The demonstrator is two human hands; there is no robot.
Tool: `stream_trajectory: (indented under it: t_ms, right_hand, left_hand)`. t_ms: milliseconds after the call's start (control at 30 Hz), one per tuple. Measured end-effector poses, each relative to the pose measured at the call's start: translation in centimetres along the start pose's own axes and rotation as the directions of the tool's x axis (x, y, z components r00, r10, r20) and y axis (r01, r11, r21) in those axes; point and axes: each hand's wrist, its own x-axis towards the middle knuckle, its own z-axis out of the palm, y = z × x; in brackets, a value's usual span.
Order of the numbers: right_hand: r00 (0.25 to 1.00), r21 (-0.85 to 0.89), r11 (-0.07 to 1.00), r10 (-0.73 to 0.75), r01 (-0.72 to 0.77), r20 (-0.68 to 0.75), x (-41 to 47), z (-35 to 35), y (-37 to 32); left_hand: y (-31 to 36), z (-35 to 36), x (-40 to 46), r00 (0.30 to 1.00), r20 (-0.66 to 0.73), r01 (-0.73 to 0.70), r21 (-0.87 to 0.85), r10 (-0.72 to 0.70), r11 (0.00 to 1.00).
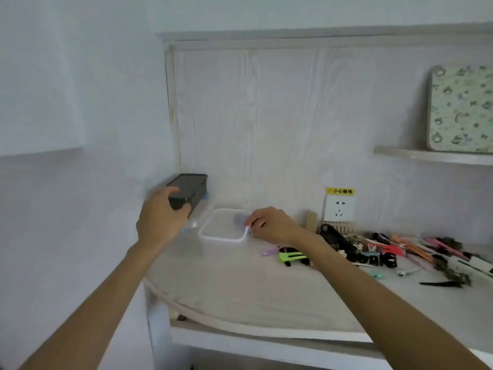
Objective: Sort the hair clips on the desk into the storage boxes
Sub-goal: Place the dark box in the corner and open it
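My left hand [160,218] grips the near end of a black storage box [190,189] and holds it lifted and tilted at the back left of the desk. Beneath it stands a clear box with blue latches [196,224], partly hidden by the hand. A clear storage box [222,237] with a white rim stands open on the desk. My right hand [269,224] pinches its right rim. Many hair clips [373,252] lie in a pile on the right; a green clip [290,256] and a purple clip [269,251] lie nearest the box.
A wall socket with a yellow warning label [339,206] sits behind the clips, with a wooden comb-like piece [310,221] beside it. A shelf [432,156] at the upper right carries a floral board [461,108]. The desk's curved front edge [240,327] runs below my arms.
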Motion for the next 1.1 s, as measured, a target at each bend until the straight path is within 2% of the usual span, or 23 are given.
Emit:
stream_trajectory:
  t_ms: [100,233,400,500,567,700,800,900,1000,1100]
  right_hand:
    - [0.999,0.099,0.995,0.011,-0.015,0.041,3.6,1.3,-1.8]
    - [0.99,0.249,0.966,0.038,-0.071,0.134,8.4,4.0,-3.5]
    - [0.971,0.513,0.833,0.114,-0.208,0.208,10.9,6.4,-4.4]
    - [0.96,0.488,0.842,0.113,-0.229,0.256,11.8,6.9,-4.3]
    - [0.953,0.455,0.853,0.142,-0.255,0.268,12.1,6.9,-4.0]
    - [0.955,0.589,0.765,0.118,-0.262,0.271,11.2,5.6,-4.7]
    - [0.994,0.641,0.76,0.069,-0.106,0.083,9.7,4.4,-4.5]
    - [0.984,0.575,0.815,0.043,0.067,-0.176,6.7,2.8,-3.1]
    - [0.926,0.438,0.887,0.035,0.144,-0.376,2.1,0.7,-0.1]
    - [0.851,0.234,0.969,0.054,0.082,-0.522,-2.5,-1.6,3.6]
  left_hand:
    - [-1.2,0.3,1.2,0.994,-0.073,0.082,-0.017,-0.083,0.996]
    - [-3.4,2.7,1.3,0.986,-0.085,0.142,-0.03,-0.144,0.989]
    - [-4.6,4.9,1.9,0.959,-0.179,0.207,-0.093,-0.221,0.974]
    - [-4.7,5.5,2.8,0.935,-0.219,0.265,-0.09,-0.278,0.96]
    - [-4.8,5.7,3.1,0.937,-0.249,0.246,-0.034,-0.246,0.969]
    - [-4.4,4.9,2.9,0.939,-0.278,0.174,-0.127,-0.203,0.977]
    - [-2.4,4.0,1.8,0.941,-0.296,0.119,-0.159,-0.163,0.98]
    - [0.1,3.2,0.5,0.949,-0.288,0.056,-0.252,-0.13,0.966]
    - [3.2,3.6,-0.8,0.98,-0.157,0.061,-0.332,-0.119,0.941]
    - [6.5,5.4,-2.3,0.998,0.029,0.068,-0.382,-0.062,0.922]
